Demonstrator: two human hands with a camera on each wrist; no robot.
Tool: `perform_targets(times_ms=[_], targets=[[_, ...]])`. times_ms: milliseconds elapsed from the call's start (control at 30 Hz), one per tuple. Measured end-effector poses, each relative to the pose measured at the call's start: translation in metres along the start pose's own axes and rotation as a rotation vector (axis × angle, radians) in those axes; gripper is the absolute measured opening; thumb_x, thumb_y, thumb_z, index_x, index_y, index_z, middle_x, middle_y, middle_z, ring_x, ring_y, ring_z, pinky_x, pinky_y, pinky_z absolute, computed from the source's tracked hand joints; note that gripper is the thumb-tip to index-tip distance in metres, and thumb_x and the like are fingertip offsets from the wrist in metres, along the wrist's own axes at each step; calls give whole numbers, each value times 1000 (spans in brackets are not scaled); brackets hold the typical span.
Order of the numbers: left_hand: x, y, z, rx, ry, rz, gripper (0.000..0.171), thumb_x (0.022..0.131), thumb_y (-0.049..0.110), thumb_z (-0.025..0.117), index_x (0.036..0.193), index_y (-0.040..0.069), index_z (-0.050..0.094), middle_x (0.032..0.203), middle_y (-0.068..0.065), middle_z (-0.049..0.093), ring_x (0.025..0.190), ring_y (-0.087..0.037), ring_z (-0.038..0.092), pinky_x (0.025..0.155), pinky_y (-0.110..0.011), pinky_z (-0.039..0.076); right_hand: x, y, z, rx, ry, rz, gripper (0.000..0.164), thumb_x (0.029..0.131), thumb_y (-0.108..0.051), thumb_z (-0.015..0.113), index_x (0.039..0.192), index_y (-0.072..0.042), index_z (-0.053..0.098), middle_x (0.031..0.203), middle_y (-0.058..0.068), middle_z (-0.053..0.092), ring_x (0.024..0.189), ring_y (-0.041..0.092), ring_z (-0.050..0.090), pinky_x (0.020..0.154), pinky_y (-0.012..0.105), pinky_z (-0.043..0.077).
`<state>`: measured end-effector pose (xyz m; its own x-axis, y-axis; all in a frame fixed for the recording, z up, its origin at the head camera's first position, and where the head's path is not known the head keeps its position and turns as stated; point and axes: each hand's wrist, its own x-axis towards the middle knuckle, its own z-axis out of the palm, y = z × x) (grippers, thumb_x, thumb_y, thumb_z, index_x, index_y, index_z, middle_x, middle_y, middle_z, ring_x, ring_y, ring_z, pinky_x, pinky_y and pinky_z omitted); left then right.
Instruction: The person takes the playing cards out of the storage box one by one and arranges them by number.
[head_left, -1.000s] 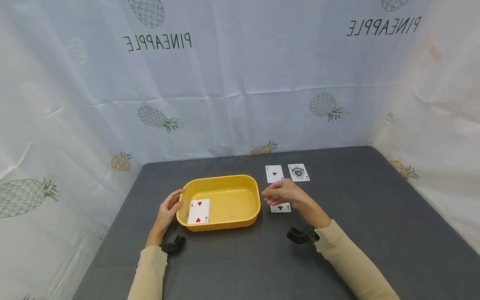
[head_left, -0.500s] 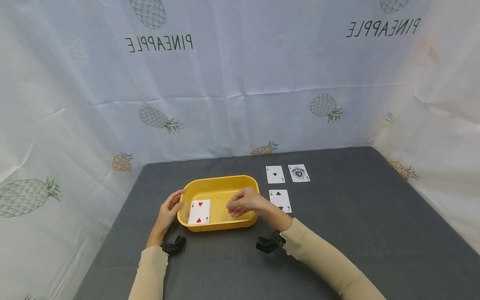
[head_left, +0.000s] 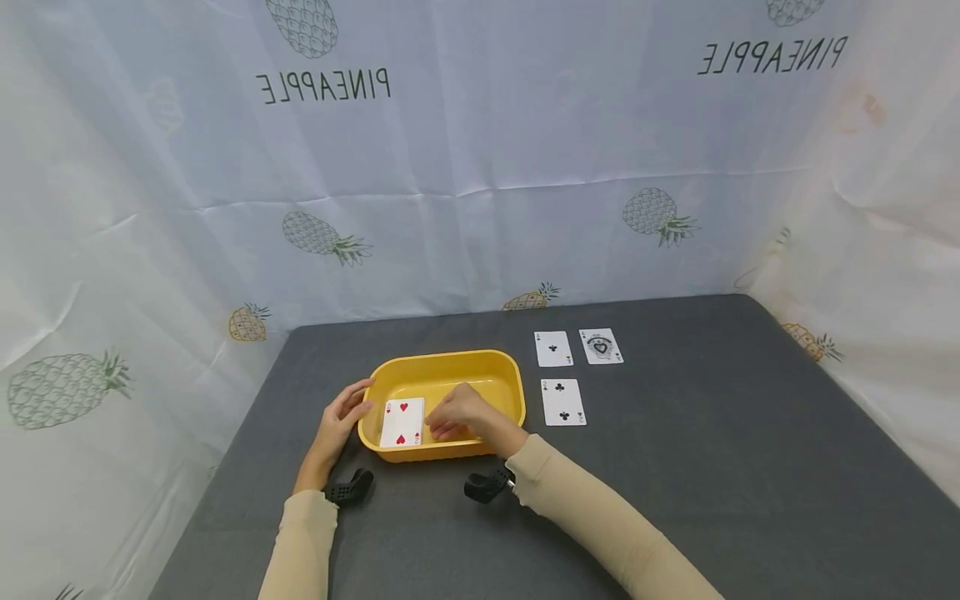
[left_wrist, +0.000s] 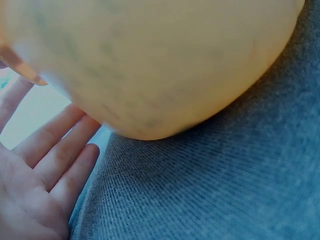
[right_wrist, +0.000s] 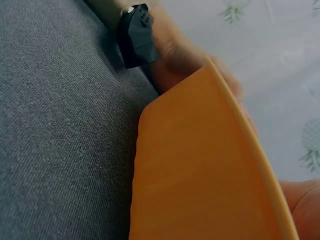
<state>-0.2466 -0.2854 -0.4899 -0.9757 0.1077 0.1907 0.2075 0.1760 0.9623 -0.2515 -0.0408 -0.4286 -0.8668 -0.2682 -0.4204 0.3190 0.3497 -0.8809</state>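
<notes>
A yellow tray [head_left: 498, 367] stands on the grey-covered table with a two of hearts [head_left: 396, 423] face up in its left part. My left hand [head_left: 336, 421] rests at the tray's left end; in the left wrist view its fingers [left_wrist: 62, 152] lie fairly straight along the outer wall. Inside the tray is my right hand [head_left: 461, 408], bent downward, fingertips right at the card's right edge. The right wrist view shows mostly the tray's wall [right_wrist: 195, 160], which hides the right fingertips.
Right of the tray, a two of clubs [head_left: 563, 402] lies face up. Behind it are an ace of clubs [head_left: 553, 348] and an ace with a large ornate spade [head_left: 601, 346]. A pineapple-print curtain [head_left: 450, 250] hangs behind the table [head_left: 675, 433].
My right hand has moved left from above the two of clubs into the tray, reaching the two of hearts, and the two of clubs is uncovered. My left hand has stayed put.
</notes>
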Motion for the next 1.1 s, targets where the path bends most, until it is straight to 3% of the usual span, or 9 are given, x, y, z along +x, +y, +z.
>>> perform_targets(times_ms=[200,367,567,667,767,867,1000,1100], targets=[[0,0,0,-6,-2,7,45,98,11,54,138,-7,44,119,21,59,109,10,56,88,-6,45,9,-4,12,-43,106,112,14,78,-8,78,79,3,69,64,10,67,48,13,62,46,19,50],[0,0,1,16,14,-26,45,98,12,54,138,-4,44,118,20,58,107,11,56,88,-5,45,13,-6,21,-19,94,154,17,78,-7,78,85,5,68,70,14,72,49,13,65,47,20,51],[0,-2,1,37,4,-28,47,98,16,54,140,-2,44,126,10,56,110,12,55,89,-5,44,15,-7,27,53,112,190,22,78,-4,77,93,4,63,68,12,68,49,14,64,49,21,52],[0,-3,1,25,-2,5,43,98,17,55,138,3,48,128,8,57,111,12,55,89,-5,44,15,-7,28,75,124,197,23,77,-3,77,93,3,61,64,9,63,47,14,61,48,21,52],[0,-6,0,-18,-11,61,38,97,14,55,135,11,53,127,10,60,111,10,56,89,-4,44,17,-8,30,63,131,194,23,76,-4,79,87,3,61,58,7,59,43,13,57,45,21,50],[0,-7,0,-33,-17,73,35,97,14,55,131,21,56,123,17,60,111,11,57,89,-4,44,20,-8,32,16,147,185,20,73,-5,81,77,2,63,52,6,56,40,12,54,42,19,47],[1,-5,1,-13,-2,45,38,97,16,56,134,11,53,118,23,59,109,12,57,89,-4,44,23,-9,35,-41,170,164,19,72,-4,82,66,0,64,48,4,54,37,11,51,39,18,44],[1,-2,1,-3,3,33,44,97,13,55,137,-3,46,118,24,58,109,12,56,89,-5,44,24,-10,36,-29,171,153,19,73,-2,80,64,-1,63,47,4,53,37,10,50,39,17,43]])
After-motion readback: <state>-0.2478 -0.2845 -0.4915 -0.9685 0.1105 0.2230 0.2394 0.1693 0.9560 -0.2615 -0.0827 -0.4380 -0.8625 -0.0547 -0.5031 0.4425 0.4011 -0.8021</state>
